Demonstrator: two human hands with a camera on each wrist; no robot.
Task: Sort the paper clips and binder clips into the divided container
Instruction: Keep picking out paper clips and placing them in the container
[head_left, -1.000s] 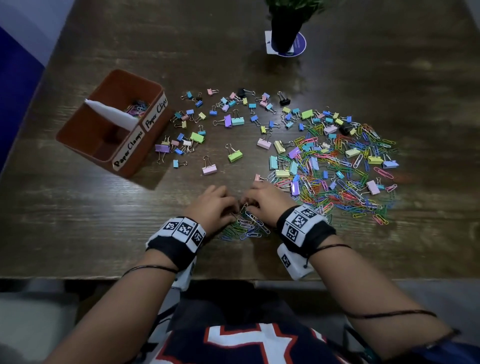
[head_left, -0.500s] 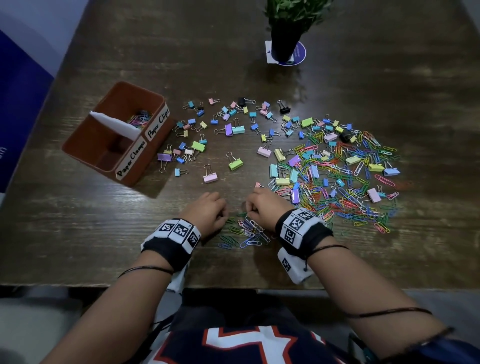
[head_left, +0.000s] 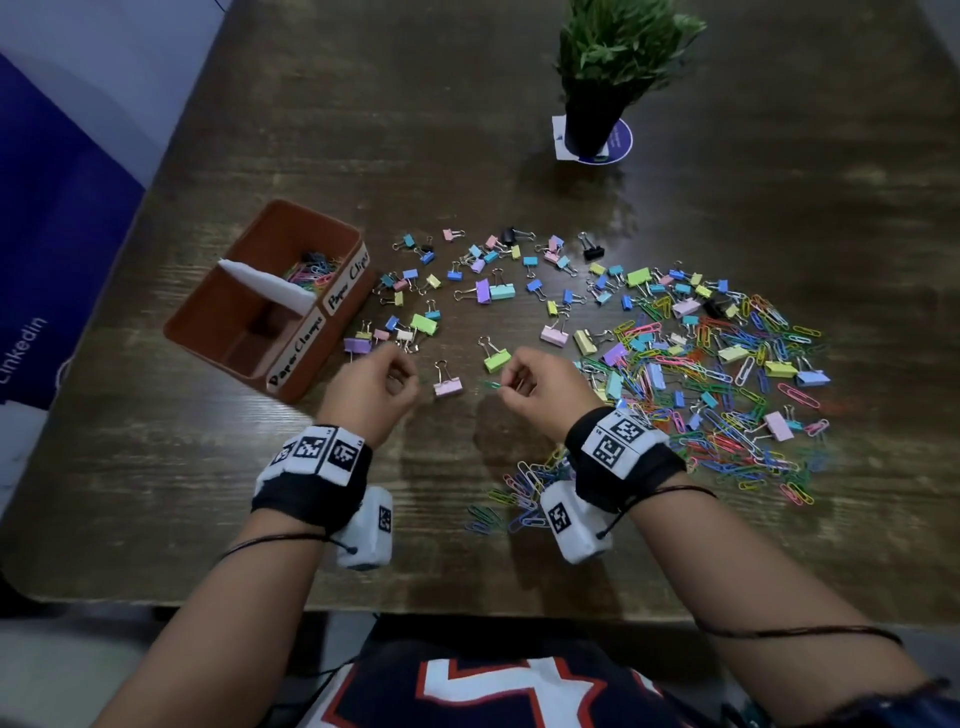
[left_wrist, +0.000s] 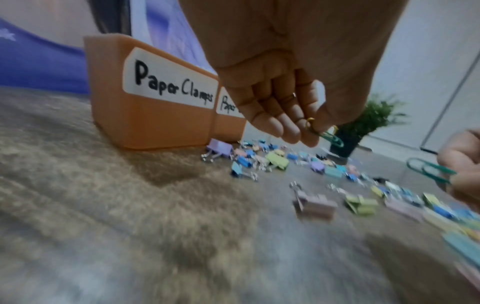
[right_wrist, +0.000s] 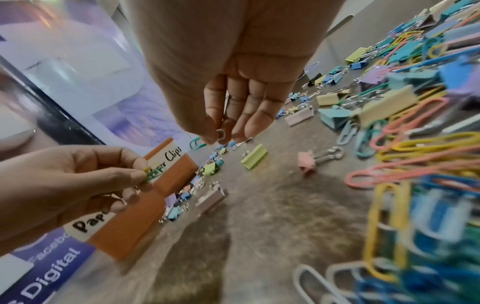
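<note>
A brown divided container (head_left: 340, 332) stands at the left, labelled "Paper Clamps" near me and "Paper Clips" beyond; several paper clips (head_left: 311, 267) lie in the far compartment. My left hand (head_left: 400, 376) hovers just right of the container and pinches yellow and green paper clips (left_wrist: 328, 136). My right hand (head_left: 511, 384) hangs beside it and pinches a green paper clip (head_left: 490, 385) and a pale one (right_wrist: 221, 133). Loose binder clips (head_left: 493, 288) are scattered behind both hands. A big mixed pile of paper clips and binder clips (head_left: 727, 384) spreads at the right.
A small heap of paper clips (head_left: 514, 499) lies near the table's front edge under my right wrist. A potted plant (head_left: 597, 104) stands at the back on a round coaster. A pink binder clip (head_left: 448, 385) lies between my hands. Blue banner at the left.
Both hands have risen from the small heap near the front edge and moved away from me toward the container, each now holding paper clips above the table.
</note>
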